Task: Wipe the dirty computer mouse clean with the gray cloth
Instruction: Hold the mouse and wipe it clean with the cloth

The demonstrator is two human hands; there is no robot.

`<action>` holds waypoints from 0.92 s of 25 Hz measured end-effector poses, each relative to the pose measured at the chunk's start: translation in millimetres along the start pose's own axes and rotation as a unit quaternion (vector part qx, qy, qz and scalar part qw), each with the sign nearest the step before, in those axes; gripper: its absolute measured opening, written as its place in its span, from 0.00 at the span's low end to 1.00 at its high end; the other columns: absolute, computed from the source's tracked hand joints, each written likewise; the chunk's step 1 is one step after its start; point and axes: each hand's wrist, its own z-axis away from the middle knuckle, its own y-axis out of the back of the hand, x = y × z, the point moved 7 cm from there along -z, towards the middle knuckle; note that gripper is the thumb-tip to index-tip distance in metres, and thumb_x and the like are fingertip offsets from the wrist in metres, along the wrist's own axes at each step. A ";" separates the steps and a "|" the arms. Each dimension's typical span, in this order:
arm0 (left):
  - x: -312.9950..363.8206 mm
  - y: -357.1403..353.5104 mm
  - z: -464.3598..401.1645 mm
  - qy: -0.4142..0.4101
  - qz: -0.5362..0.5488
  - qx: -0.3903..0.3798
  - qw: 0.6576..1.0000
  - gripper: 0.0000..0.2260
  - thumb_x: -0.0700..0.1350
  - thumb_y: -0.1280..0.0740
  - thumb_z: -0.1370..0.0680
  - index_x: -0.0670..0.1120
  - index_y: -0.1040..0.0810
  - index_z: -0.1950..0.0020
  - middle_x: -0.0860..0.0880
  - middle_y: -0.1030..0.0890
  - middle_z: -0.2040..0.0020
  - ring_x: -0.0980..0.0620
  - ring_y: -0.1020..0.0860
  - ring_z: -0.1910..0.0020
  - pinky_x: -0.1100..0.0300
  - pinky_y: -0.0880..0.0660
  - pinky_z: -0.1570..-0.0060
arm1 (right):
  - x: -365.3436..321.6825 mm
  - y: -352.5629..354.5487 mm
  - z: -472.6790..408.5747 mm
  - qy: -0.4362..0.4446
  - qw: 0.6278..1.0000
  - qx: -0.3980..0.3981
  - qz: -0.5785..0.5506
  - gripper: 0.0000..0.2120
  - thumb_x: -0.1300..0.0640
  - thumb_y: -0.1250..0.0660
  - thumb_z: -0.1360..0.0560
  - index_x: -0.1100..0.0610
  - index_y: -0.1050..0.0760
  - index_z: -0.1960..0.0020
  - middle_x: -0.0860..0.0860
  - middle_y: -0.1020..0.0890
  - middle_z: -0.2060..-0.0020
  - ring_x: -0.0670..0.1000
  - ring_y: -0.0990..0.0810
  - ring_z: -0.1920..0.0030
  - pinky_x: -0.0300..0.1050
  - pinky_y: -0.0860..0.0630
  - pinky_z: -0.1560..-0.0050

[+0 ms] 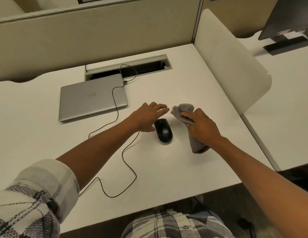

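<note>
Centre of frame: black computer mouse (163, 132) sits flat on the white counter (192, 169), its cable (127, 162) looping toward lower left and back up to the closed grey laptop (92, 98) at upper left of centre.

Our left hand (148, 117) reaches in over the mouse's far end, fingers straight and spread, holding nothing; palm seems just beside or touching the mouse's left edge, we cannot tell which.

Our right hand (201, 127), right of the mouse, grips the gray cloth (183, 111) bunched; folds stick out beyond the fingers toward upper centre, a tail hangs below the wrist.

Handling, as we judge it: mouse is light, hard-shelled, smooth, likely to skid on the slick counter under a wipe, and the cable may tug it. Best held by its two sides, pinched low, leaving top and buttons free. Cloth is soft and limp; a wadded pad under the fingertips should press better than the loose tail.

No wiping contact yet.
</note>
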 end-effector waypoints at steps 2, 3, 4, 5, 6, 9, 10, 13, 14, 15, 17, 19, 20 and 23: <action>-3.1 -0.6 24.5 0.116 0.159 0.096 0.976 0.35 0.55 0.27 0.25 0.50 0.37 0.22 0.48 0.32 0.26 0.44 0.31 0.31 0.49 0.30 0.38 | -0.9 2.6 -10.8 0.001 0.999 0.009 -0.035 0.28 0.54 0.35 0.23 0.39 0.38 0.27 0.49 0.27 0.44 0.51 0.24 0.52 0.47 0.26 0.54; 2.0 -8.2 39.1 0.180 0.244 0.141 0.943 0.31 0.57 0.29 0.24 0.49 0.34 0.24 0.48 0.29 0.29 0.45 0.29 0.33 0.49 0.30 0.38 | -1.9 3.9 -16.3 -0.002 0.999 0.014 -0.045 0.30 0.54 0.35 0.24 0.39 0.41 0.25 0.50 0.26 0.43 0.52 0.23 0.51 0.49 0.24 0.53; 12.7 -19.1 52.5 0.236 0.305 0.176 0.906 0.29 0.58 0.30 0.23 0.48 0.31 0.26 0.48 0.27 0.33 0.46 0.27 0.36 0.49 0.29 0.38 | -3.5 4.4 -22.3 -0.002 0.998 0.017 -0.052 0.31 0.53 0.34 0.24 0.41 0.42 0.25 0.50 0.25 0.42 0.53 0.22 0.49 0.51 0.23 0.52; 27.5 -31.4 62.5 0.286 0.340 0.195 0.875 0.29 0.60 0.30 0.24 0.47 0.30 0.28 0.47 0.26 0.35 0.46 0.27 0.38 0.49 0.28 0.39 | -5.9 4.3 -28.9 0.005 0.998 0.016 -0.061 0.31 0.53 0.33 0.25 0.44 0.41 0.25 0.51 0.24 0.41 0.54 0.22 0.47 0.51 0.23 0.51; 43.0 -44.1 68.2 0.331 0.359 0.201 0.849 0.31 0.62 0.29 0.26 0.47 0.30 0.30 0.48 0.25 0.37 0.47 0.26 0.39 0.49 0.27 0.40 | -9.6 3.0 -35.3 0.018 0.997 0.011 -0.069 0.30 0.52 0.32 0.26 0.46 0.38 0.27 0.51 0.22 0.42 0.54 0.21 0.46 0.48 0.24 0.53; 75.8 -70.1 69.5 0.456 0.360 0.205 0.787 0.38 0.69 0.29 0.31 0.46 0.30 0.31 0.49 0.25 0.38 0.48 0.26 0.40 0.51 0.27 0.42 | -22.4 -5.9 -55.0 0.042 0.995 -0.026 -0.083 0.24 0.50 0.30 0.28 0.50 0.27 0.33 0.52 0.21 0.50 0.54 0.21 0.51 0.43 0.29 0.57; 82.2 -74.5 68.4 0.494 0.349 0.207 0.769 0.39 0.70 0.30 0.32 0.46 0.30 0.32 0.48 0.25 0.39 0.48 0.26 0.40 0.51 0.28 0.44 | -26.3 -10.1 -61.0 0.040 0.994 -0.041 -0.090 0.23 0.51 0.30 0.29 0.50 0.26 0.34 0.52 0.21 0.50 0.54 0.21 0.51 0.44 0.28 0.56; 93.7 -81.4 64.0 0.565 0.324 0.226 0.724 0.40 0.71 0.29 0.34 0.45 0.29 0.34 0.48 0.24 0.41 0.46 0.25 0.42 0.51 0.30 0.48 | -44.7 -24.7 -72.1 0.054 0.986 -0.087 -0.132 0.25 0.55 0.30 0.31 0.49 0.25 0.34 0.51 0.20 0.47 0.54 0.22 0.47 0.46 0.24 0.50; 95.0 -82.9 62.0 0.577 0.315 0.236 0.716 0.39 0.71 0.28 0.34 0.46 0.28 0.35 0.48 0.24 0.42 0.46 0.25 0.43 0.51 0.30 0.49 | -52.3 -30.2 -74.7 0.068 0.983 -0.100 -0.140 0.26 0.55 0.29 0.32 0.49 0.25 0.34 0.50 0.20 0.46 0.54 0.22 0.46 0.49 0.24 0.47; 95.1 -84.1 60.0 0.586 0.306 0.248 0.709 0.38 0.70 0.27 0.35 0.46 0.27 0.36 0.48 0.24 0.44 0.46 0.24 0.45 0.51 0.30 0.50 | -58.7 -35.5 -76.7 0.081 0.980 -0.113 -0.145 0.25 0.55 0.28 0.32 0.49 0.25 0.35 0.50 0.20 0.45 0.54 0.23 0.45 0.51 0.24 0.44; 94.0 -87.3 58.3 0.600 0.294 0.266 0.695 0.35 0.69 0.27 0.35 0.47 0.26 0.39 0.49 0.24 0.47 0.47 0.25 0.48 0.51 0.30 0.52 | -65.7 -45.2 -76.8 0.094 0.969 -0.150 -0.171 0.24 0.51 0.27 0.30 0.48 0.25 0.35 0.49 0.21 0.43 0.53 0.24 0.42 0.50 0.27 0.40; 94.0 -91.3 58.0 0.606 0.284 0.276 0.690 0.31 0.67 0.28 0.34 0.48 0.27 0.41 0.50 0.24 0.49 0.47 0.26 0.50 0.51 0.31 0.54 | -63.6 -49.7 -74.3 0.082 0.953 -0.175 -0.233 0.22 0.46 0.29 0.27 0.48 0.24 0.34 0.43 0.22 0.41 0.50 0.25 0.37 0.43 0.30 0.38; 94.7 -93.7 57.8 0.607 0.279 0.278 0.690 0.29 0.66 0.30 0.34 0.49 0.27 0.41 0.51 0.25 0.50 0.48 0.26 0.51 0.52 0.32 0.55 | -57.5 -50.7 -73.2 0.063 0.946 -0.176 -0.263 0.23 0.44 0.30 0.26 0.48 0.25 0.33 0.39 0.23 0.41 0.48 0.26 0.35 0.39 0.31 0.40; 97.5 -98.5 57.9 0.612 0.266 0.284 0.688 0.25 0.65 0.35 0.33 0.51 0.28 0.43 0.52 0.26 0.51 0.49 0.28 0.52 0.54 0.35 0.56 | -32.9 -60.5 -67.6 -0.041 0.940 -0.210 -0.266 0.38 0.40 0.27 0.30 0.51 0.36 0.25 0.47 0.27 0.33 0.51 0.27 0.33 0.43 0.30 0.39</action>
